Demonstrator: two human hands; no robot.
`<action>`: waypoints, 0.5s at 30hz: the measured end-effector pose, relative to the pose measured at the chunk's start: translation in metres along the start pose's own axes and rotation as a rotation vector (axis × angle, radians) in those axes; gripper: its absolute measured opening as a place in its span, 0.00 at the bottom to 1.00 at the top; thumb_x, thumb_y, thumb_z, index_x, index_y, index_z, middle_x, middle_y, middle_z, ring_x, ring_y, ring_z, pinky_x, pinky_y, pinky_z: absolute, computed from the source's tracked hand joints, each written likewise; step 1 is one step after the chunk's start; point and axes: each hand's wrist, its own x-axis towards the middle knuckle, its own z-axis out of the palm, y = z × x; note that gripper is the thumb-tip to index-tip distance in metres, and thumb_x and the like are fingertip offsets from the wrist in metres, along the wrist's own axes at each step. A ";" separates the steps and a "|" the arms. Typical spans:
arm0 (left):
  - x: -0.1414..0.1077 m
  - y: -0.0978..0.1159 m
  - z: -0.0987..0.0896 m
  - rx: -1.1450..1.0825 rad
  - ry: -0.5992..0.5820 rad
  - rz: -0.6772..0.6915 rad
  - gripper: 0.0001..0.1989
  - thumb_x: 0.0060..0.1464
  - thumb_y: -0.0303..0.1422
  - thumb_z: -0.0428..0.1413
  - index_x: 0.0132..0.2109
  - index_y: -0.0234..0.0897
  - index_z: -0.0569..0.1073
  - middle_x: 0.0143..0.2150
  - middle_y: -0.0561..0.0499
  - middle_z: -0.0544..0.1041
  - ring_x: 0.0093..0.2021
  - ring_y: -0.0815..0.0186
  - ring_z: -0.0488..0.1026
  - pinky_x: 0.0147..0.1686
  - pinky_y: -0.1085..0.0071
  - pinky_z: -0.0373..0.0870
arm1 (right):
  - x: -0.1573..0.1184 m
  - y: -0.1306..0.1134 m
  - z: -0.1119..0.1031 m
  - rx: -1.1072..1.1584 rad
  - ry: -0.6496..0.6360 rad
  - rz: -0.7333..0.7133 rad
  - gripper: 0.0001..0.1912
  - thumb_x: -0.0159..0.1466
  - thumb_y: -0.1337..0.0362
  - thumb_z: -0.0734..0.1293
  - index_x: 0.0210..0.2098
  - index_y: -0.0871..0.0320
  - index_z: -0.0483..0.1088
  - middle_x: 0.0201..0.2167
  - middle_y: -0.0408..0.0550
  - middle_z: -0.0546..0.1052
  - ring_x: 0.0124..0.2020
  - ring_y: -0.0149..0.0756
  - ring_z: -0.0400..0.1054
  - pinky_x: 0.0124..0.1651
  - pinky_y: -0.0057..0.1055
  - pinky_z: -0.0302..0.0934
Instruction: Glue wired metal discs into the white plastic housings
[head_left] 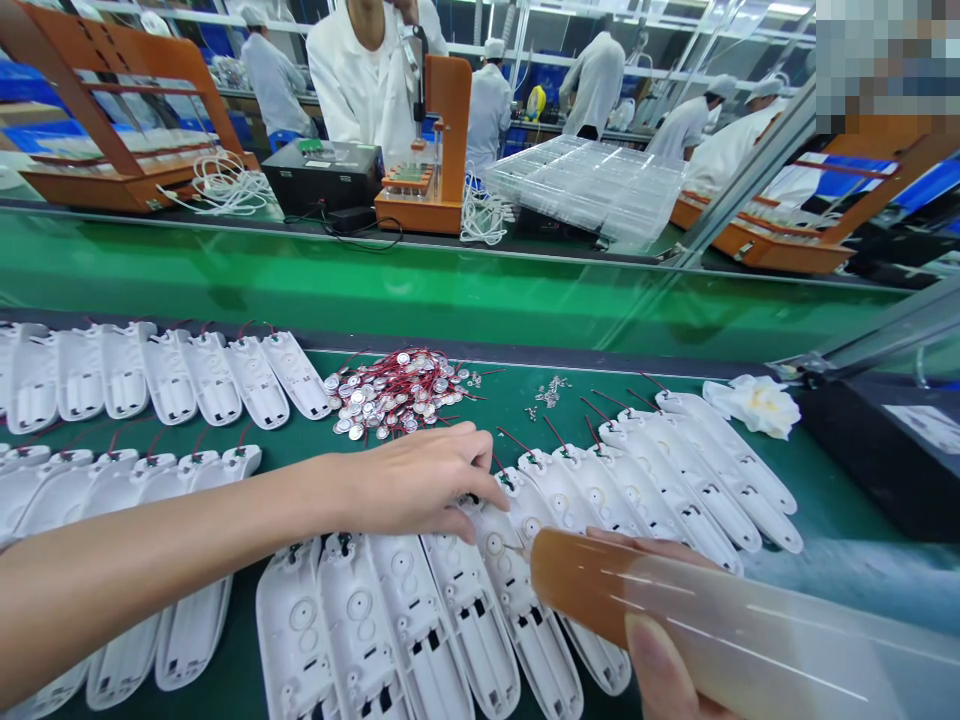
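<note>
The left hand (420, 480) reaches across the green surface (525, 400) and rests, fingers curled down, on the top end of a white plastic shell (487, 560) in the near row; its grip is narrow, fingertips pressed to the shell rather than closed around it. The right hand (660, 650) comes in from the lower right and is wrapped around a translucent tube (712, 620) with an amber front part, thumb along its underside. The tube's fine tip (517, 548) sits at a round seat on a shell just right of the left hand; whether it actually touches the plastic is hard to say, since the tip is thin and blurred.

That shell belongs to a fan of white shells (420, 630) lying open side up, edge to edge. Right of the left hand, a second fan of shells (675, 480) with thin red wires runs off toward a crumpled white cloth (754, 402). Just beyond the left hand lies a heap of small silver discs with red wires (394, 392). Left of the heap, another row of shells (150, 375) lines the far edge of the surface, with more shells (112, 480) below it beside the left forearm.

Beyond the heap runs a green conveyor belt (420, 290), and past it stand an orange fixture (431, 150), a black box (322, 175) and stacked clear trays (592, 185), with people in white coats behind.
</note>
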 end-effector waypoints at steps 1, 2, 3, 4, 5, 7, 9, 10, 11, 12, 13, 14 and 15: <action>0.000 0.000 0.000 -0.001 -0.002 -0.004 0.19 0.47 0.31 0.63 0.48 0.44 0.72 0.36 0.52 0.64 0.37 0.68 0.61 0.32 0.75 0.55 | 0.000 0.001 0.000 0.000 0.007 0.007 0.19 0.54 0.49 0.66 0.38 0.54 0.65 0.35 0.52 0.72 0.37 0.45 0.66 0.44 0.48 0.63; 0.000 0.000 0.000 -0.003 -0.005 -0.005 0.19 0.47 0.31 0.63 0.48 0.44 0.72 0.36 0.52 0.64 0.37 0.68 0.61 0.32 0.75 0.55 | 0.000 0.001 -0.001 0.000 0.012 0.013 0.19 0.53 0.48 0.67 0.37 0.54 0.65 0.36 0.51 0.72 0.37 0.45 0.66 0.43 0.47 0.63; 0.000 0.000 0.000 -0.005 -0.007 -0.006 0.19 0.47 0.31 0.63 0.48 0.44 0.72 0.36 0.52 0.64 0.37 0.68 0.61 0.32 0.75 0.55 | 0.000 0.000 -0.001 -0.002 0.015 0.016 0.20 0.52 0.48 0.67 0.37 0.54 0.66 0.35 0.51 0.72 0.37 0.45 0.66 0.42 0.46 0.63; 0.000 0.000 0.000 -0.006 -0.007 -0.006 0.19 0.47 0.31 0.63 0.48 0.44 0.72 0.36 0.52 0.64 0.37 0.68 0.61 0.32 0.75 0.55 | 0.000 -0.001 0.000 -0.002 0.015 0.018 0.21 0.52 0.47 0.67 0.37 0.54 0.66 0.35 0.52 0.72 0.38 0.46 0.66 0.41 0.46 0.63; 0.000 0.000 0.000 -0.006 -0.007 -0.007 0.19 0.47 0.31 0.63 0.48 0.44 0.72 0.36 0.52 0.64 0.37 0.68 0.61 0.33 0.75 0.56 | 0.001 -0.004 0.000 -0.001 0.011 0.018 0.23 0.51 0.45 0.67 0.38 0.55 0.66 0.35 0.52 0.72 0.39 0.47 0.66 0.40 0.45 0.63; 0.001 0.002 -0.001 -0.001 -0.006 -0.011 0.19 0.47 0.31 0.63 0.48 0.44 0.72 0.36 0.52 0.64 0.38 0.68 0.61 0.33 0.75 0.56 | 0.004 -0.011 0.002 0.005 0.004 0.014 0.27 0.50 0.43 0.66 0.41 0.55 0.66 0.35 0.53 0.72 0.40 0.49 0.66 0.37 0.44 0.64; 0.001 0.004 -0.002 -0.002 -0.013 -0.018 0.19 0.47 0.31 0.63 0.48 0.43 0.72 0.36 0.52 0.64 0.38 0.68 0.61 0.33 0.74 0.56 | 0.008 -0.019 0.004 0.023 -0.003 0.007 0.30 0.49 0.41 0.66 0.43 0.56 0.65 0.34 0.53 0.72 0.41 0.51 0.66 0.35 0.43 0.64; 0.001 0.004 -0.003 -0.010 -0.019 -0.022 0.20 0.47 0.32 0.63 0.49 0.42 0.72 0.37 0.52 0.64 0.38 0.68 0.61 0.33 0.74 0.56 | 0.009 -0.023 0.005 0.035 -0.006 0.003 0.32 0.49 0.41 0.66 0.44 0.57 0.65 0.34 0.53 0.72 0.41 0.51 0.66 0.35 0.43 0.64; 0.000 0.005 -0.005 -0.021 -0.023 -0.027 0.21 0.47 0.32 0.63 0.50 0.42 0.71 0.37 0.52 0.64 0.38 0.68 0.61 0.33 0.75 0.56 | 0.011 -0.026 0.006 0.048 -0.007 -0.001 0.32 0.49 0.41 0.66 0.45 0.57 0.65 0.34 0.54 0.72 0.41 0.51 0.66 0.34 0.43 0.64; -0.002 0.005 -0.006 -0.030 -0.023 -0.034 0.21 0.48 0.32 0.63 0.50 0.42 0.70 0.37 0.52 0.64 0.38 0.68 0.61 0.33 0.75 0.57 | 0.012 -0.028 0.007 0.059 -0.007 -0.004 0.32 0.49 0.41 0.65 0.45 0.57 0.65 0.34 0.54 0.72 0.40 0.51 0.66 0.34 0.43 0.64; -0.005 0.005 -0.008 -0.035 -0.021 -0.041 0.22 0.47 0.33 0.63 0.51 0.42 0.70 0.37 0.52 0.64 0.38 0.68 0.61 0.33 0.75 0.57 | 0.012 -0.029 0.008 0.068 -0.005 -0.005 0.32 0.49 0.41 0.65 0.45 0.57 0.65 0.34 0.54 0.72 0.40 0.51 0.66 0.34 0.43 0.64; -0.009 0.004 -0.009 -0.031 -0.018 -0.049 0.22 0.47 0.33 0.63 0.51 0.43 0.70 0.38 0.52 0.64 0.38 0.68 0.61 0.33 0.75 0.56 | 0.012 -0.029 0.009 0.076 -0.001 -0.005 0.32 0.50 0.42 0.65 0.45 0.58 0.65 0.34 0.54 0.72 0.40 0.51 0.67 0.34 0.43 0.64; -0.013 0.003 -0.010 -0.018 -0.013 -0.058 0.22 0.46 0.33 0.63 0.50 0.43 0.70 0.37 0.52 0.64 0.38 0.68 0.61 0.33 0.75 0.56 | 0.011 -0.029 0.010 0.084 0.007 -0.003 0.31 0.51 0.43 0.65 0.45 0.58 0.65 0.33 0.54 0.72 0.39 0.51 0.67 0.34 0.43 0.64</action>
